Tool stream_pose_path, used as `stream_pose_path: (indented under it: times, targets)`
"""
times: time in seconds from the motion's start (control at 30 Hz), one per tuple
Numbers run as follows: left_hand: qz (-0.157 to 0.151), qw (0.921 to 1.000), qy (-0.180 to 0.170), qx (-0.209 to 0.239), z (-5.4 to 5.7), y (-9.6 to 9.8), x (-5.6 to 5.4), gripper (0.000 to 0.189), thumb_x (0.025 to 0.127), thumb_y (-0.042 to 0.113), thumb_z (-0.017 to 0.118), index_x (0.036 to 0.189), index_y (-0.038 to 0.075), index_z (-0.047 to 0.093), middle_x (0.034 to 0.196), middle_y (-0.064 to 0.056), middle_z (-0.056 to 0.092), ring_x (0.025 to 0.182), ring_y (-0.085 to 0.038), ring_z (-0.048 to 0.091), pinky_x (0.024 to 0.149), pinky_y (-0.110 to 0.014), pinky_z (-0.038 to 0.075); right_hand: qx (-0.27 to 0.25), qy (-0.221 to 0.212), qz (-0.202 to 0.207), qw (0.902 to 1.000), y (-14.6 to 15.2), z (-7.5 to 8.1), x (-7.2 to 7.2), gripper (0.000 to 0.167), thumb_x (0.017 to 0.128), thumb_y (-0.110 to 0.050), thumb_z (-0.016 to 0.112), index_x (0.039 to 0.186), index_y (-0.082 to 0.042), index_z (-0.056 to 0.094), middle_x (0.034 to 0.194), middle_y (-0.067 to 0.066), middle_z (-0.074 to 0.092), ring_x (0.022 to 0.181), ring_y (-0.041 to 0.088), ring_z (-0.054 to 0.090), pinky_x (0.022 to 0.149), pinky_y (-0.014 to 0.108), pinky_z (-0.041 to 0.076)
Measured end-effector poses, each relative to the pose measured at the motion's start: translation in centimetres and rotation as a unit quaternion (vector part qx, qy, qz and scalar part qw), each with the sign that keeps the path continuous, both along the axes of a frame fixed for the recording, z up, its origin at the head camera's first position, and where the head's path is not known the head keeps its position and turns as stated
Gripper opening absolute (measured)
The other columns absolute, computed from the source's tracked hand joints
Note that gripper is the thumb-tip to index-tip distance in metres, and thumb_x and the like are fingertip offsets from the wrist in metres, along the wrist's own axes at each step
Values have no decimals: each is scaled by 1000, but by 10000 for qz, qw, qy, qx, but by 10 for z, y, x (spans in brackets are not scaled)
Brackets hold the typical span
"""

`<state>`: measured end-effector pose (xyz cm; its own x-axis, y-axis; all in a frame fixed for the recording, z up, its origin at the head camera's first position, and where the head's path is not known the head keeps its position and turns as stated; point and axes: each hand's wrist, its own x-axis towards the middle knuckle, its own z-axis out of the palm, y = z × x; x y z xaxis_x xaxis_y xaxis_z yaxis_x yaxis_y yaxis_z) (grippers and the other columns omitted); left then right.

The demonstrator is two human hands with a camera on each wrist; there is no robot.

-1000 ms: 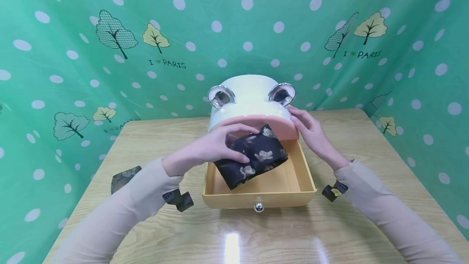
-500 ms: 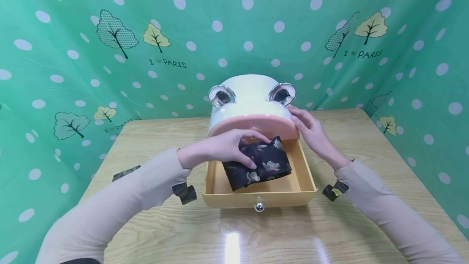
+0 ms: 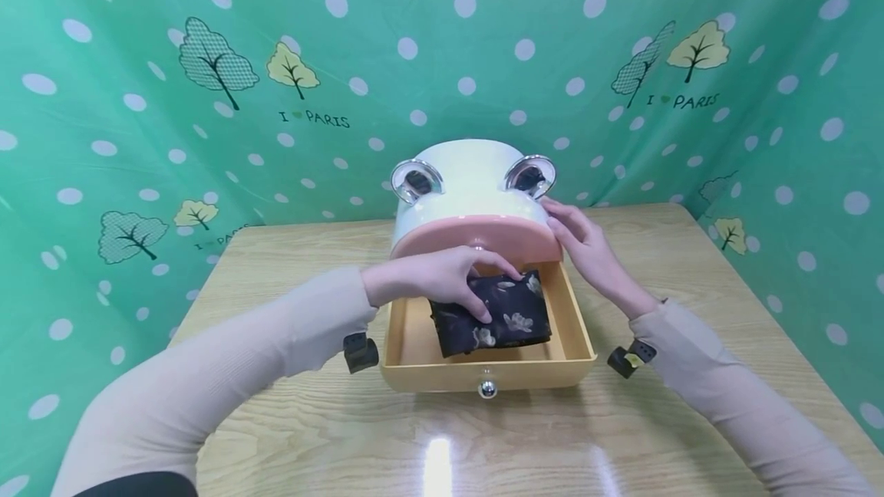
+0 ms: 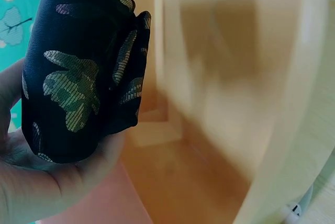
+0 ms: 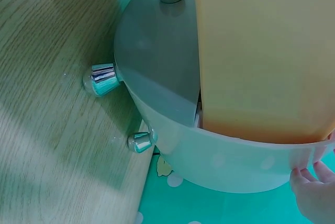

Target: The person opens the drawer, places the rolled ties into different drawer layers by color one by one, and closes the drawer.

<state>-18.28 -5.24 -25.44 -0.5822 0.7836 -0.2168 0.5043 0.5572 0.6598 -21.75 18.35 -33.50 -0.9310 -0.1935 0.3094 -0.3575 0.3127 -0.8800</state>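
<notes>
A folded black cloth (image 3: 514,311) with pale flowers is pinched between the thumb and fingers of my left hand (image 3: 452,282). In the head view it is tilted inside the pulled-out yellow drawer (image 3: 489,380). The left wrist view shows the cloth (image 4: 78,72) close up, with part of the drawer floor beyond it. My right hand (image 3: 580,248) rests its fingers against the right side of the white rounded box (image 3: 470,175). In the right wrist view, fingertips of that hand (image 5: 316,190) touch the box wall; the rest is cut off.
Two chrome ring-like knobs (image 3: 417,181) stick out of the box's top, above its pink upper front (image 3: 483,232). A small round metal knob (image 3: 487,390) sits on the drawer front. Behind the wooden table (image 3: 297,436) hangs a green dotted curtain (image 3: 470,44).
My left hand has moved right and lower with the cloth, which now lies more level in the drawer. A dark patterned item at the left is now covered by my sleeve. The right hand stays put.
</notes>
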Motion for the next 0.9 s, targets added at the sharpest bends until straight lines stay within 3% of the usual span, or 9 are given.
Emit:
stream_pose_path:
  times: [0.47,0.73,0.9]
  targets:
    - [330,9977,-173,-558,-5,4,-3,54,70,6,73,120,17,54,125,-3,47,109,-17,41,97,-27,35,-6,-1,9,10000,-1,2,1,41,94,-26,44,128,-3,42,139,7,35,128,23,29,106,42,24]
    - [756,9922,-387,-910,-15,5,-2,54,70,3,73,118,20,56,126,-5,45,112,-21,40,99,-32,34,-7,-3,-17,10000,-2,3,2,40,93,-24,44,128,-4,42,139,6,35,128,22,29,106,41,24]
    - [811,9909,-393,-997,-22,6,-5,53,70,2,72,118,21,56,126,-5,44,113,-20,40,100,-32,33,-14,6,22,10000,-1,3,3,39,94,-24,44,128,-4,42,139,7,35,128,23,29,106,42,24]
